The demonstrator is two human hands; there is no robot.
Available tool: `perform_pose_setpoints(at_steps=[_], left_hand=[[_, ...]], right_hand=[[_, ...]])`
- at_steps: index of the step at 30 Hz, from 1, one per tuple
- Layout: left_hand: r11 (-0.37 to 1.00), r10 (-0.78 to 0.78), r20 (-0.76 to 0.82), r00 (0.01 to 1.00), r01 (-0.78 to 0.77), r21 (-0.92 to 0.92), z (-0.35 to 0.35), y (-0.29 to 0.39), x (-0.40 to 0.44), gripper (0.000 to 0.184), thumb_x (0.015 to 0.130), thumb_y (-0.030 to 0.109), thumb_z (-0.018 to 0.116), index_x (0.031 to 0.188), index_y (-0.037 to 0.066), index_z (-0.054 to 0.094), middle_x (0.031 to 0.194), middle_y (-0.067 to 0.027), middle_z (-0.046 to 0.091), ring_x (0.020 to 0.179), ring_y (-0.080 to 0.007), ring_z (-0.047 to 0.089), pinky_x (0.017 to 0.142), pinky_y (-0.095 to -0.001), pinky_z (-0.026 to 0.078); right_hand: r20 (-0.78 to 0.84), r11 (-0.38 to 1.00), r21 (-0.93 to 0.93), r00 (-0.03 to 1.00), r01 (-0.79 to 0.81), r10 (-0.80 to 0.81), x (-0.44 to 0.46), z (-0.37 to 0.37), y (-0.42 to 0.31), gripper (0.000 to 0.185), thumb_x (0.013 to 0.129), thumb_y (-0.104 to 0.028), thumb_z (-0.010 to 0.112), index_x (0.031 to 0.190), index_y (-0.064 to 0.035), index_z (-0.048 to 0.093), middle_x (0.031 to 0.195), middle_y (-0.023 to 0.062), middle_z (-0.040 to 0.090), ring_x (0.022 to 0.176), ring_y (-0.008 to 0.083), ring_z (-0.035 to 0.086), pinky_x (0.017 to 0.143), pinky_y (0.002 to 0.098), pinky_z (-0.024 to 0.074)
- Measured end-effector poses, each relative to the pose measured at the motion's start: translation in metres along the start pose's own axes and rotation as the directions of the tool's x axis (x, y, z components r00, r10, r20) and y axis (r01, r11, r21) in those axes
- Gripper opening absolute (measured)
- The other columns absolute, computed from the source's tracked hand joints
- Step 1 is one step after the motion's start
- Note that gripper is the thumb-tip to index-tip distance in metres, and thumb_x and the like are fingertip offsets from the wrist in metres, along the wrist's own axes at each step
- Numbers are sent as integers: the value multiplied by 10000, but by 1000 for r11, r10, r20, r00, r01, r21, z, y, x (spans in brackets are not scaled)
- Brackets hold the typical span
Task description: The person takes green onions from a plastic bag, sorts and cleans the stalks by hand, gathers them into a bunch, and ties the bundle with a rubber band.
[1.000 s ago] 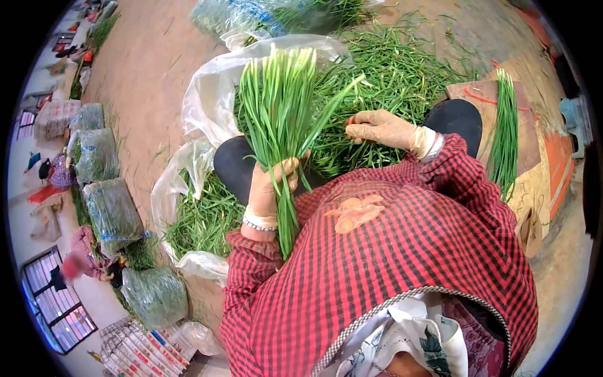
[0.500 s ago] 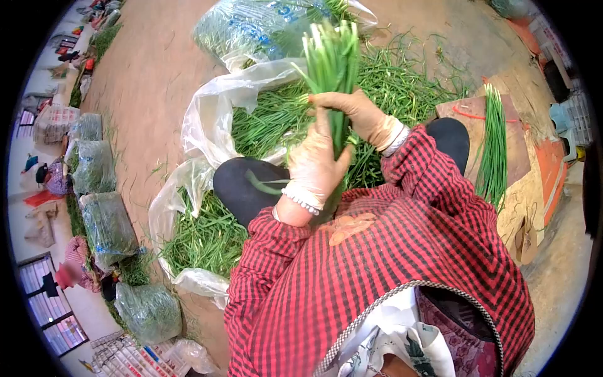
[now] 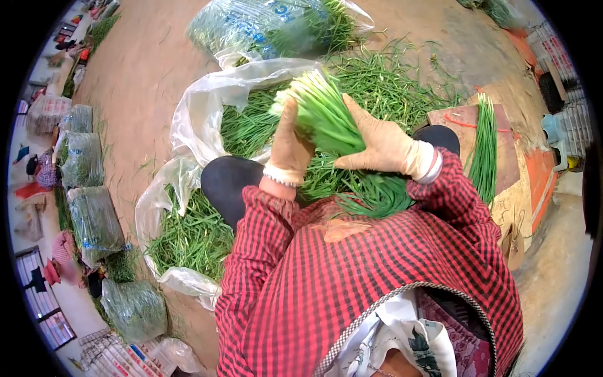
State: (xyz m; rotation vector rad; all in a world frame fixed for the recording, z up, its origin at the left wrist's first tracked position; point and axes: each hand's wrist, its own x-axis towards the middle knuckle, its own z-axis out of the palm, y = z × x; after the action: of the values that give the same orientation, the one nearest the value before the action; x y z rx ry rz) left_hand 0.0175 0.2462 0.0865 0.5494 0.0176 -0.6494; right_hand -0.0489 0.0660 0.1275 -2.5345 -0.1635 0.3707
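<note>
A thick bunch of garlic chives (image 3: 330,119) is held in front of my knees, its pale cut ends tilted up and to the left. My gloved right hand (image 3: 383,141) grips the bunch from the right, thumb on top and fingers below. Against its left side, near the pale ends, my gloved left hand (image 3: 292,141) is cupped with the thumb raised; some of its fingers are hidden behind the stems. The green leaf ends (image 3: 377,195) trail down across my lap. Beneath the hands lies a loose heap of chives (image 3: 389,81) on and around an opened clear plastic bag (image 3: 201,107).
On the right, a tidy chive bunch (image 3: 485,147) lies on a brown board (image 3: 505,151) with a red tie strip (image 3: 458,121). A stuffed plastic bag (image 3: 251,28) stands ahead. More packed bags (image 3: 94,223) line the left, where another person (image 3: 66,254) sits.
The bunch has come down and tipped leftward from upright. My hands have moved apart, the left to the bunch's left side and the right to its right; the leaves now trail to the right.
</note>
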Motion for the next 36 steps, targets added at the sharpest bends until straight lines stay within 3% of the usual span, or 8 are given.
perform_pose_setpoints(at_steps=[4, 6, 11, 18, 20, 23, 28, 36], left_hand=[[997, 30, 31, 999, -27, -72, -14, 6, 6, 584, 874, 373, 644, 1313, 29, 471, 1245, -142, 572, 1147, -284, 551, 1019, -428, 415], [997, 37, 128, 991, -28, -76, -17, 6, 3, 568, 878, 331, 637, 1306, -1, 466, 1249, -191, 557, 1179, -317, 529, 1015, -432, 424], [996, 61, 176, 983, -71, 51, -20, 7, 2, 736, 838, 382, 634, 1401, 5, 345, 1311, -251, 486, 1239, -375, 471, 1064, -479, 370], [969, -94, 210, 973, 41, 244, -10, 17, -6, 815, 740, 208, 668, 1426, -6, 284, 1182, -206, 578, 1072, -289, 594, 987, -415, 451], [975, -96, 188, 977, 55, 213, -7, 15, -7, 843, 699, 182, 663, 1423, -20, 280, 1197, -210, 571, 1080, -283, 588, 988, -398, 448], [991, -59, 217, 974, 31, 131, 0, 13, -8, 838, 689, 175, 654, 1418, -23, 292, 1211, -213, 565, 1087, -295, 581, 999, -400, 436], [992, -62, 292, 955, 28, 121, -4, 13, -5, 768, 697, 128, 626, 1392, -26, 337, 1213, -226, 558, 1099, -305, 575, 1005, -398, 426], [978, -102, 180, 978, 66, 199, 4, 14, -15, 777, 685, 136, 647, 1389, -17, 356, 1261, -110, 531, 1124, -227, 541, 998, -343, 411]], right_hand=[[-109, 992, 20, 986, 128, -125, -11, 10, -7, 1005, 791, -620, 607, 1429, 52, 219, 1334, 280, 449, 1182, 383, 515, 975, 381, 435], [-179, 917, 325, 967, 233, -182, -8, 9, -8, 576, 932, -465, 503, 1325, -48, 449, 1138, 212, 605, 1050, 364, 593, 880, 393, 473], [-142, 921, 370, 987, 120, -71, -4, 15, -6, 379, 972, -395, 442, 1107, -77, 598, 893, 187, 653, 857, 377, 627, 738, 423, 488], [-35, 997, 51, 998, 59, -58, -7, -4, -21, 354, 927, -414, 519, 967, -84, 640, 807, 158, 648, 751, 335, 639, 672, 406, 498], [-228, 932, 360, 973, 45, 41, -2, -8, -19, 280, 858, -351, 657, 935, -82, 650, 742, 89, 635, 661, 219, 632, 638, 316, 502], [-356, 941, 320, 934, 111, 10, 5, -22, -29, 248, 823, -302, 695, 954, -95, 657, 771, 70, 621, 662, 208, 625, 636, 308, 500], [-478, 948, -194, 819, 252, -316, 16, -30, -33, 226, 786, -265, 676, 969, -131, 671, 853, 41, 603, 808, 237, 621, 688, 347, 504], [-350, 902, -292, 842, 317, -410, 28, -32, -30, 132, 834, -163, 640, 944, -90, 644, 888, 64, 582, 837, 259, 607, 714, 338, 495]])
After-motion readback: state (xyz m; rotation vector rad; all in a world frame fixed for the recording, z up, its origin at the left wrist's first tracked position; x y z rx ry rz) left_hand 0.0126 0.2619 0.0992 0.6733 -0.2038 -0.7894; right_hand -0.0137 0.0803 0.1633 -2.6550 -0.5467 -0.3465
